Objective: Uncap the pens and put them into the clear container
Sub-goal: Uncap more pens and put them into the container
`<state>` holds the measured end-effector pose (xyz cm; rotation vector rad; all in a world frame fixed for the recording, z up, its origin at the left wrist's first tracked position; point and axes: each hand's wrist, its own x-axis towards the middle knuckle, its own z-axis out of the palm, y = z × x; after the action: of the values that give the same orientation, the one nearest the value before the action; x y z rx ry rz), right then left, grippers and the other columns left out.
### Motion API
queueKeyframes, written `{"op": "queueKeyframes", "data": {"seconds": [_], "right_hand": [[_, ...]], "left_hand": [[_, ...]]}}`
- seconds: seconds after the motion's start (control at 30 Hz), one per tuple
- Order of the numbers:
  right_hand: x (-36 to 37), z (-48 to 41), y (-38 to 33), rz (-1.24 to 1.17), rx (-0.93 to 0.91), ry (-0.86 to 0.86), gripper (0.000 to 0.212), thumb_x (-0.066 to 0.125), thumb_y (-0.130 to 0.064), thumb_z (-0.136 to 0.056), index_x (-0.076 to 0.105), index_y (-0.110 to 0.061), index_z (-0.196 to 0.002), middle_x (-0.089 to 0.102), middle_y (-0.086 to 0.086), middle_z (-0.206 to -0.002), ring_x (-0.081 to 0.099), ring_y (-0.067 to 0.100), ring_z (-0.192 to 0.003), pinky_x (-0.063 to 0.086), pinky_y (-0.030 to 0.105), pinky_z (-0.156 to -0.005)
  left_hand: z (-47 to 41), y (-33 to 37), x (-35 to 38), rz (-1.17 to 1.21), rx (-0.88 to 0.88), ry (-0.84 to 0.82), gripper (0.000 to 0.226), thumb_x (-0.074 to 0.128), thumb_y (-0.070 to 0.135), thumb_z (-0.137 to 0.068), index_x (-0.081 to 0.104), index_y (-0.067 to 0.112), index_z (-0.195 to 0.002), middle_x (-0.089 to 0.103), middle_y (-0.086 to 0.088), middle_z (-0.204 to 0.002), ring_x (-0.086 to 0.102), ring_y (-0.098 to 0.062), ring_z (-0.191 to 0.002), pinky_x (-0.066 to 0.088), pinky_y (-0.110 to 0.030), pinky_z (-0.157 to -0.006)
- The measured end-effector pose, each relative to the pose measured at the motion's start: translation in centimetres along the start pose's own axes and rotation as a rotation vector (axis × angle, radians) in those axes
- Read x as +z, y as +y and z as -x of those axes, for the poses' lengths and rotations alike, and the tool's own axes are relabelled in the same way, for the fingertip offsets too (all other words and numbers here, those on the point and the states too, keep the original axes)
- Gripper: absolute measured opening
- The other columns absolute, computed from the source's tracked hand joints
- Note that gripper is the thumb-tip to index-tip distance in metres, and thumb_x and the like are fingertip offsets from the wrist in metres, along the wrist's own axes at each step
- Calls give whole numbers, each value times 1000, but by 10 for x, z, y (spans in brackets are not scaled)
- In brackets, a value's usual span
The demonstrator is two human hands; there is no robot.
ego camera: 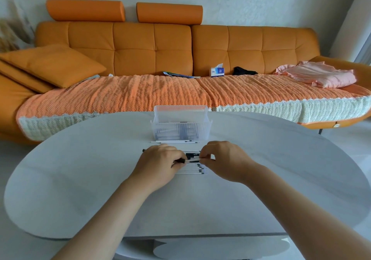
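White plastic with a black end, the slim pen point(191, 160) is pinched at its 2 ends. The left hand point(160, 164) grips the black end, seemingly the cap, and the right hand point(222, 159) grips the white barrel. I judge this to be the uncapping step, with the cap not visibly off yet. The pen is held level between the hands, just above a row of similar white pens point(193, 170) lying on the pale grey oval worktop point(80, 179). The next move calls for a straight pull apart along the pen's length. Then comes a reach forward to the clear ribbed plastic container point(180, 127), which stands just beyond the hands and already seems to hold pens.
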<state>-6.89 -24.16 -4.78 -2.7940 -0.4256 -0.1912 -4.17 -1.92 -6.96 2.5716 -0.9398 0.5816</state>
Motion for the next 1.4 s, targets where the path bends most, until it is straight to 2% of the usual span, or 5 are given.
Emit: {"op": "queueKeyframes", "data": {"seconds": [0.2,0.37,0.7,1.1,1.4], "right_hand": [[-14,3,17,-4,53,-32,13,69,-38,-89,74,-35,-101,64,-17,-99,54,4,-85,42,24,-70],[-15,10,31,-24,175,-86,24,71,-36,-88,68,-35,-112,68,-17,-100,57,6,-89,49,28,-79],[0,4,25,-13,149,-112,8,68,-38,-88,73,-35,-93,61,-14,-98,57,7,-87,43,22,-68],[-6,-17,23,-85,194,-15,16,60,-33,-95,71,-35,-107,66,-16,-104,56,1,-80,47,23,-71],[12,-53,15,60,208,-50,21,55,-38,-97,72,-35,-110,66,-13,-112,59,12,-100,50,29,-76]], "left_hand": [[-1,0,3,22,-90,-76,11,63,33,-88,71,32,-94,62,14,-87,58,-10,-88,50,-31,-68],[5,-1,2,33,-80,-173,13,62,32,-88,72,38,-95,54,20,-85,46,-1,-86,34,-17,-62],[12,-1,1,59,-73,-231,11,67,41,-83,70,36,-92,50,25,-79,42,5,-85,30,-9,-63],[6,-1,2,48,-112,-236,28,65,48,-82,61,42,-109,52,21,-104,48,1,-98,44,-25,-77],[3,-10,2,84,-123,-249,25,62,53,-84,62,41,-106,52,20,-104,50,-1,-95,44,-27,-77]]}}
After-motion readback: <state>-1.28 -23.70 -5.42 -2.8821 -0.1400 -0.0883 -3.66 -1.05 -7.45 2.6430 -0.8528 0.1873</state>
